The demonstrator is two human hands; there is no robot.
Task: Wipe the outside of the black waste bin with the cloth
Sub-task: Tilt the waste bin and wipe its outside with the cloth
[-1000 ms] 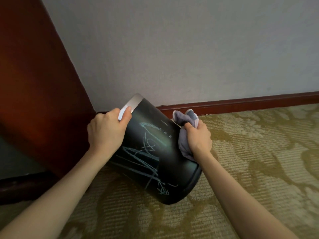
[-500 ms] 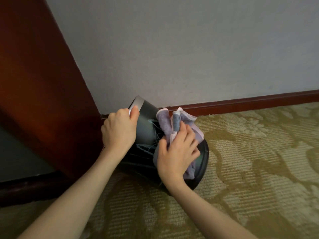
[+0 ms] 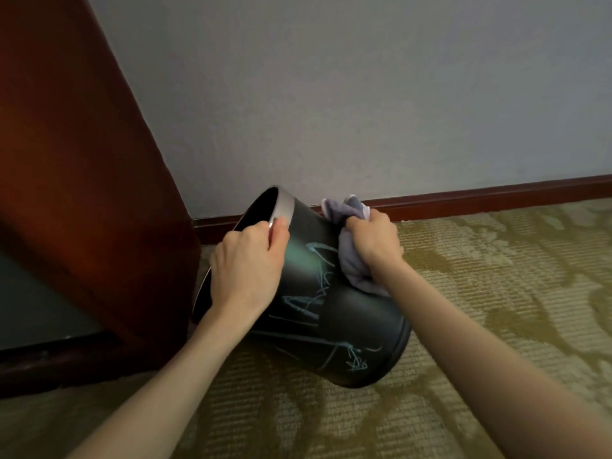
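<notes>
- Leaning on the edge of its base, the black bin (image 3: 334,319) sits tilted on the carpet (image 3: 496,293), near the corner where the wall (image 3: 364,94) meets the wooden panel (image 3: 82,193). Its open top faces up and left.
- The left hand (image 3: 246,263) grips the metal rim (image 3: 284,207), with its fingers (image 3: 258,231) hooked over it.
- The right hand (image 3: 372,241) has its fingers (image 3: 362,223) clenched round the bunched cloth (image 3: 352,270), which presses on the bin's upper right side.
- Risk: the bin seems to balance on a narrow edge, so a hard sideways stroke could roll or skid it out of the left hand.
- Risk: a bunched cloth covers little surface, so the pale scribbles (image 3: 311,293) on the near side may be missed.
- Room: the skirting board (image 3: 496,197) is close behind and the panel close on the left. The carpet is open to the right and toward the person.
</notes>
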